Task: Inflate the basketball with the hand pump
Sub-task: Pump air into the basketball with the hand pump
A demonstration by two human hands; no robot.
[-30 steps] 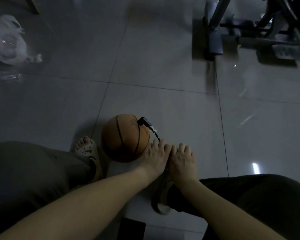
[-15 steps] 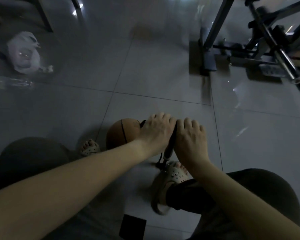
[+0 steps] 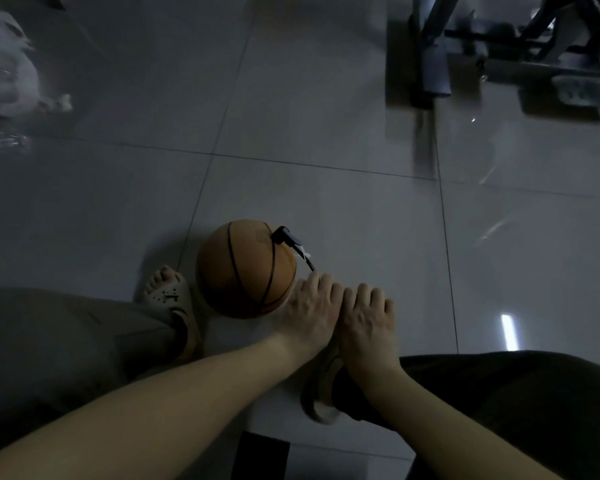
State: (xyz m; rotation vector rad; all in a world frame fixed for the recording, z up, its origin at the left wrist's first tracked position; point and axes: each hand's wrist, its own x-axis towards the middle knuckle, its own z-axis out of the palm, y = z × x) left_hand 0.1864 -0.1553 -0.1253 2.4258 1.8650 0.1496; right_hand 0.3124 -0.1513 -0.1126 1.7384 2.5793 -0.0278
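An orange basketball (image 3: 245, 268) lies on the grey tiled floor between my feet. A black pump nozzle and hose (image 3: 291, 242) plugs into its upper right side and runs down toward my hands. My left hand (image 3: 310, 308) and my right hand (image 3: 366, 318) sit side by side, low down, fingers curled over the pump handle, which they hide. The pump body is hidden under my hands and above my right shoe.
My left foot in a beige clog (image 3: 168, 299) is beside the ball; my right shoe (image 3: 321, 393) is under my hands. A white plastic bag (image 3: 6, 77) lies far left. A metal exercise frame (image 3: 499, 53) stands at the back right. A dark mat (image 3: 262, 457) lies near the bottom.
Half a second ago both hands were raised with the black pump shaft showing below them. They have since pushed down to the low position, and the ball shows fully again.
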